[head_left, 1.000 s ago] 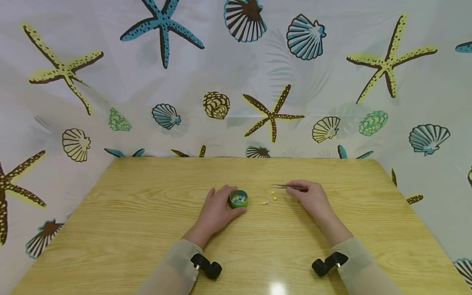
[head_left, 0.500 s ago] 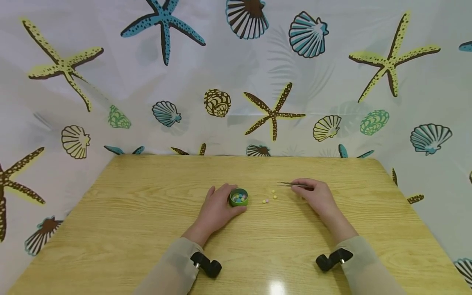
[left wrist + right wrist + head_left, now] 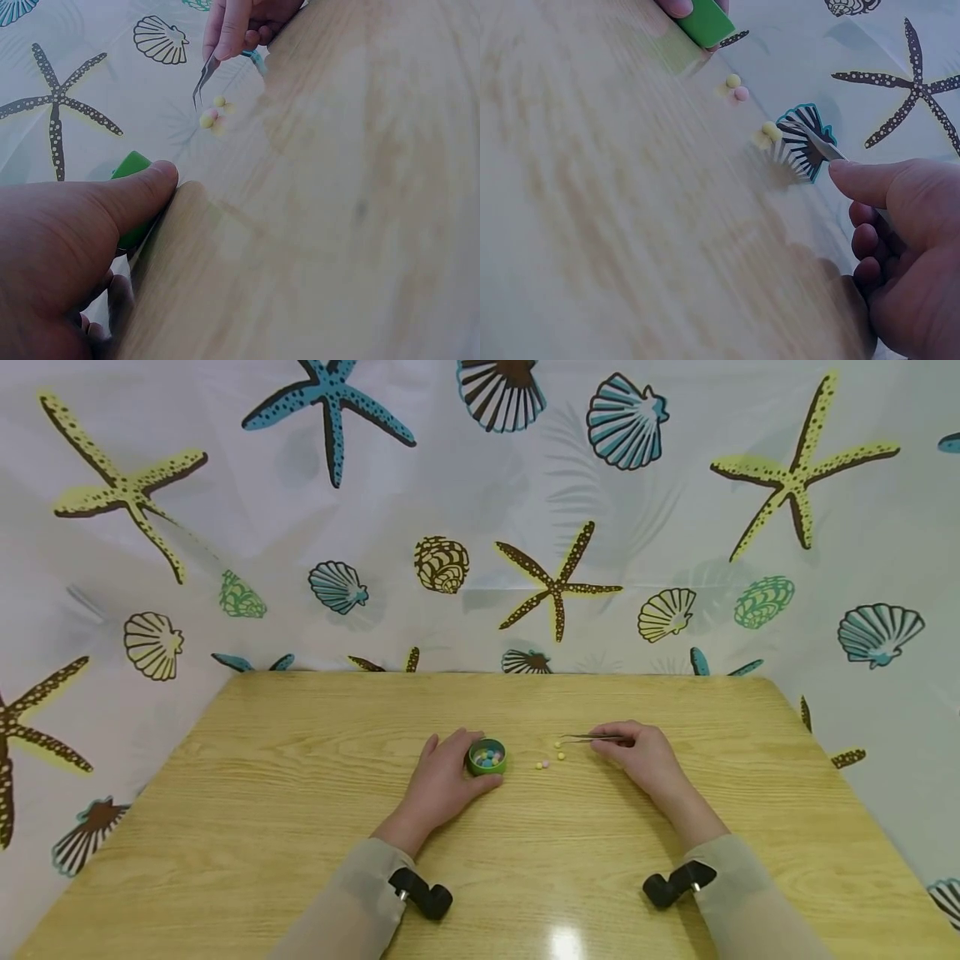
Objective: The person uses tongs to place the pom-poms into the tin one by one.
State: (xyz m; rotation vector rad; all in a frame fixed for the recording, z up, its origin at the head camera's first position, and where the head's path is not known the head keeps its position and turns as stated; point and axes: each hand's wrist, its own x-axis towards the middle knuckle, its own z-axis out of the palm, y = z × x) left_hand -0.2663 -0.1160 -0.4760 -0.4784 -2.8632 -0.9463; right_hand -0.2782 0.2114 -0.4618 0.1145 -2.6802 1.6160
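My left hand (image 3: pixel 448 781) curls round a small round green container (image 3: pixel 495 769), thumb on its near side and fingers at the far left. Inside lie several blue, yellow and pink balls (image 3: pixel 487 760). Metal tweezers (image 3: pixel 588 737) are pinched between thumb and fingers of my right hand (image 3: pixel 640 758), tips pointing left. Those tips are beside the farthest yellow ball (image 3: pixel 557 744); whether they touch it I cannot tell. Nearer lies another yellow ball (image 3: pixel 561 757). A pink ball (image 3: pixel 741 94) and a yellow ball (image 3: pixel 733 80) sit side by side, closer to the container.
The wooden table (image 3: pixel 300 760) spreads out around both hands. Behind it hangs a white cloth (image 3: pixel 420 468) printed with starfish and shells. A black wrist mount (image 3: pixel 422 893) sits on the left sleeve, and another black mount (image 3: pixel 678 883) on the right one.
The right hand drew back rightward with the tweezers, then their tips came down and left to the farthest yellow ball. The left hand stays on the container.
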